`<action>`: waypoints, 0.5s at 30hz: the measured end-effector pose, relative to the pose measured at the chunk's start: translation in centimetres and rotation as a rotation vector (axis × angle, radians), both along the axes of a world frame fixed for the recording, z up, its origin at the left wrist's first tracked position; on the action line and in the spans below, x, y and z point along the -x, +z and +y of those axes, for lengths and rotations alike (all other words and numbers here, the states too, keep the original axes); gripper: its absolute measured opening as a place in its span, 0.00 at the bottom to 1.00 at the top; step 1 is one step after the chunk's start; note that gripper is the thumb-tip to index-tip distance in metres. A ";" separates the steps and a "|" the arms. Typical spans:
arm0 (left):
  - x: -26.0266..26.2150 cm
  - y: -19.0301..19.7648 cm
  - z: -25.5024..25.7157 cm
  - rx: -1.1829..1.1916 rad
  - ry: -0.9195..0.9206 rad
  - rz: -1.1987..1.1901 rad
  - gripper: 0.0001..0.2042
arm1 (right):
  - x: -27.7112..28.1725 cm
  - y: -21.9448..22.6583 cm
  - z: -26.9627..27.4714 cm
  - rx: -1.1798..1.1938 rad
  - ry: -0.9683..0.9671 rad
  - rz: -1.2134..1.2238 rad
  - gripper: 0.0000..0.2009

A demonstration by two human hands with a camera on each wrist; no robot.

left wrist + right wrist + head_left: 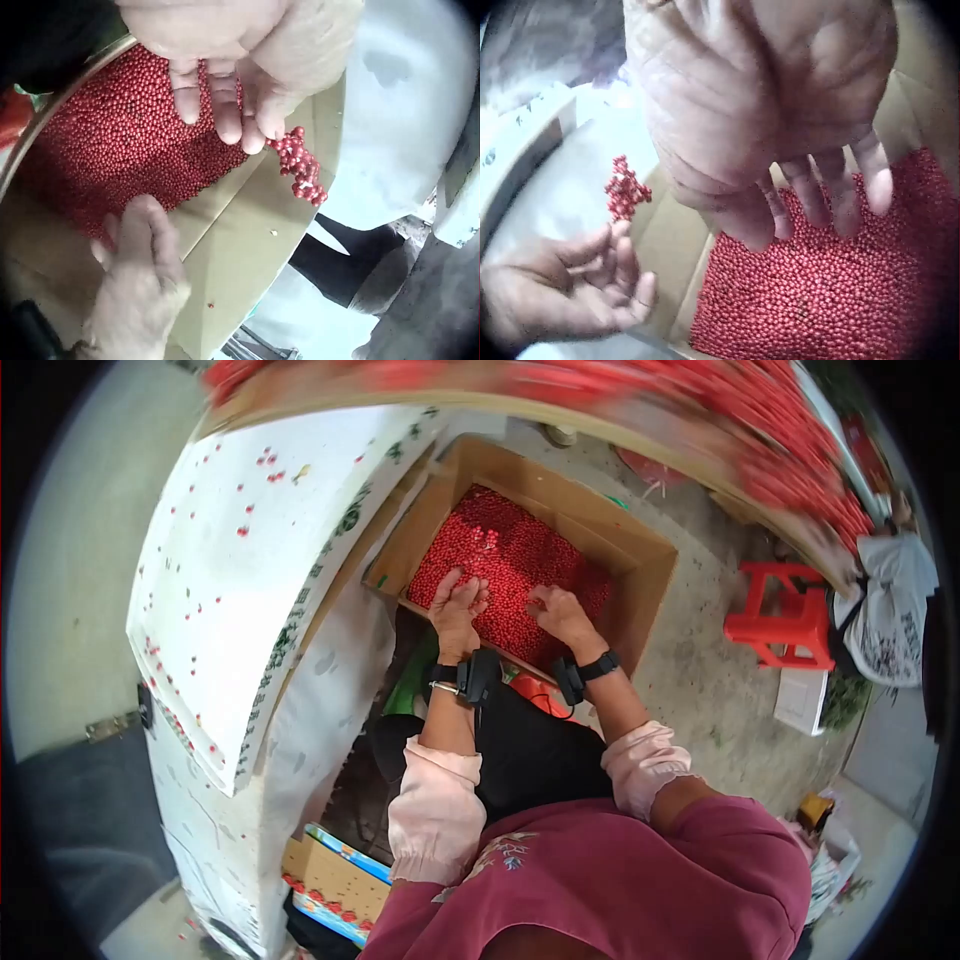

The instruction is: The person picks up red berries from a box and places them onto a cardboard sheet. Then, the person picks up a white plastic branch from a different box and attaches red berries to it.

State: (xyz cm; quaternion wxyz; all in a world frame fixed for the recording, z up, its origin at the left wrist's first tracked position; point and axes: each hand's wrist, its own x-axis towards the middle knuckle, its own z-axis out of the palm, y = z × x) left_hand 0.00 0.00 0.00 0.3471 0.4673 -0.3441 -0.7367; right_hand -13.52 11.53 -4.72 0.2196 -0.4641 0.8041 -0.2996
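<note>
Between the thumb and fingertips of my left hand is the end of a small sprig of round red berries, whose cluster points away from the hand. In the right wrist view the same sprig stands up from the left fingertips. My right hand hovers over the loose berries, palm inward, its fingers loosely bent with nothing visible between them. Beneath both hands a cardboard box holds a thick layer of small red berries.
On the left a table with a white cover bears scattered berries. A ledge heaped with blurred red things crosses the top of the head view. To the right stand a red plastic stool and a white bag.
</note>
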 end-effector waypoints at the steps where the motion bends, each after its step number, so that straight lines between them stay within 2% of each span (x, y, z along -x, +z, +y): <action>1: 0.0 0.1 0.6 0.153 -0.059 0.001 0.19 | -0.3 -1.6 0.0 -0.019 0.068 0.073 0.12; 2: -0.1 0.4 1.4 0.313 -0.078 -0.012 0.19 | -0.4 -1.9 -0.4 -0.023 0.176 0.150 0.10; 3: -0.5 -1.2 2.5 0.347 -0.033 0.016 0.19 | 1.0 -1.3 1.4 -0.273 0.178 0.209 0.08; 4: 0.9 1.4 2.4 0.375 -0.070 -0.308 0.17 | 3.2 -2.0 1.5 -0.249 0.313 0.315 0.08; 5: -0.2 0.6 2.0 0.362 0.067 -0.222 0.16 | 2.2 -4.2 0.3 -0.202 0.414 0.211 0.11; 6: -2.0 2.6 1.0 0.405 0.033 -0.346 0.14 | 0.0 -3.3 -2.8 -0.437 0.394 0.104 0.14; 7: -2.5 3.5 0.8 0.286 0.078 -0.197 0.14 | 0.7 -4.6 -3.0 -0.450 0.499 0.079 0.17; 8: -3.7 4.6 0.4 0.368 0.092 -0.172 0.14 | 1.2 -5.8 -3.0 -0.414 0.665 0.070 0.17; 9: -5.1 5.2 0.3 0.413 0.074 -0.181 0.15 | 1.5 -6.6 -3.2 -0.428 0.717 0.095 0.16; 11: -9.3 6.6 1.5 0.327 0.058 0.076 0.15 | 1.9 -7.8 -3.8 -0.513 0.756 0.160 0.16; 12: -11.8 7.4 2.3 0.319 0.126 0.055 0.15 | 1.9 -8.0 -4.1 -0.557 0.746 0.192 0.16; 13: -13.0 9.9 3.2 0.262 0.166 0.129 0.15 | 2.3 -8.1 -4.3 -0.619 0.738 0.173 0.17; 14: -15.4 11.0 4.7 0.247 0.199 0.252 0.15 | 1.5 -7.0 -4.3 -0.618 0.782 0.179 0.17; 15: -18.2 12.2 6.1 0.218 0.260 0.220 0.16 | 0.2 -5.1 -4.1 -0.600 0.817 0.165 0.16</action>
